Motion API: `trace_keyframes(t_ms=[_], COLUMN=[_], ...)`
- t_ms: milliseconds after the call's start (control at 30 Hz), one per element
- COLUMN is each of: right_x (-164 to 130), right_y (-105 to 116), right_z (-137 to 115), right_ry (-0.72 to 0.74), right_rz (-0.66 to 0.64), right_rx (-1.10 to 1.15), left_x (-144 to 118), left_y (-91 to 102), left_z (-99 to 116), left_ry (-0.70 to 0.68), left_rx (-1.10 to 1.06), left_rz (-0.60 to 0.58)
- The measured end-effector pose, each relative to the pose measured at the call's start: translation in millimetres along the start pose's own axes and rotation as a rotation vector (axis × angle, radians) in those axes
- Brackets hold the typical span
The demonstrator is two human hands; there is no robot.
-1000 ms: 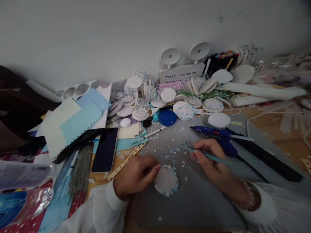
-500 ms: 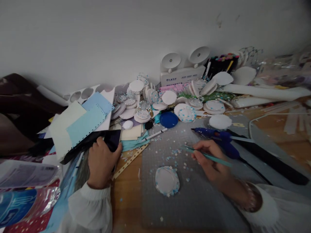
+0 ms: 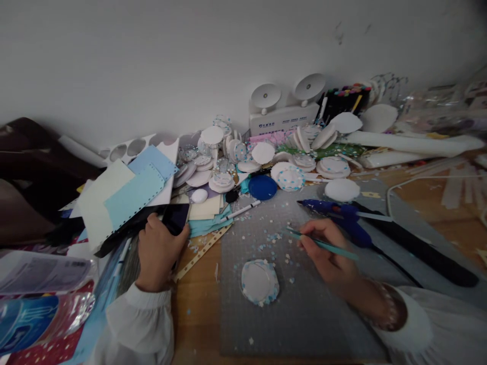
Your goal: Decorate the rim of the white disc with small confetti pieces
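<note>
While your right hand (image 3: 330, 252) pinches slim teal metal tweezers (image 3: 338, 249) between thumb and fingers, their tips hover near scattered tiny blue and white paper shapes (image 3: 263, 247). Your left hand (image 3: 157, 256): palm down, thumb parted from the fingers, laid over a dark rectangular phone (image 3: 176, 218); you cannot tell from this view whether it grips. White round disc (image 3: 260, 283), rim trimmed in small blue and white pieces: flat on the grey gridded cutting mat (image 3: 312, 324), near its left edge, between your hands, touched by neither. Blue hot-glue gun (image 3: 333, 207): beyond your right hand, on its side. Round dark-blue lid (image 3: 262, 188): at the mat's far end.
</note>
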State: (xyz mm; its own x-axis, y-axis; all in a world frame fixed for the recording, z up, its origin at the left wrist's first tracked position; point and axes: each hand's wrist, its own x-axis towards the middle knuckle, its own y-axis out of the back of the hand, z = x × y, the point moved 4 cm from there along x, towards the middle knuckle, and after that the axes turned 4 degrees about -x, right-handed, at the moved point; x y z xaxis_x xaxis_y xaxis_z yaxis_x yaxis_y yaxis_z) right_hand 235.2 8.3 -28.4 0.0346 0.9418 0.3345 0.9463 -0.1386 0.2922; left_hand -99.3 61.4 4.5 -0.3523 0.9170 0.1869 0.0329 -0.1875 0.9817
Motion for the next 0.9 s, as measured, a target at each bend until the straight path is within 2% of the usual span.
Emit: trace_keyframes(t_ms=[367, 633, 700, 767, 800, 900], right_x=[-1, 0, 0, 0, 1, 2], right_y=[-1, 1, 1, 3, 4, 9], right_z=[-1, -3, -4, -5, -6, -9], right_ry=[0.034, 0.033, 0.024, 0.007, 0.002, -0.001], right_rz=[-0.009, 0.007, 0.026, 0.041, 0.053, 0.1], right_rx=[-0.033, -0.029, -0.027, -0.005, 0.01, 0.036], left_x=[1, -2, -9, -22, -30, -60], left_y=[-1.4, -4.3, 4.2, 17.2, 23.5, 37.7], left_z=[-1, -2, 6, 21, 31, 61], left_ry=[-0.003, -0.096, -0.205, -0.389, -0.484, -0.738], left_rx=[0.015, 0.027, -0.007, -0.156, -0.268, -0.511], left_rz=[0.001, 0.078, 0.143, 0.167, 0.124, -0.123])
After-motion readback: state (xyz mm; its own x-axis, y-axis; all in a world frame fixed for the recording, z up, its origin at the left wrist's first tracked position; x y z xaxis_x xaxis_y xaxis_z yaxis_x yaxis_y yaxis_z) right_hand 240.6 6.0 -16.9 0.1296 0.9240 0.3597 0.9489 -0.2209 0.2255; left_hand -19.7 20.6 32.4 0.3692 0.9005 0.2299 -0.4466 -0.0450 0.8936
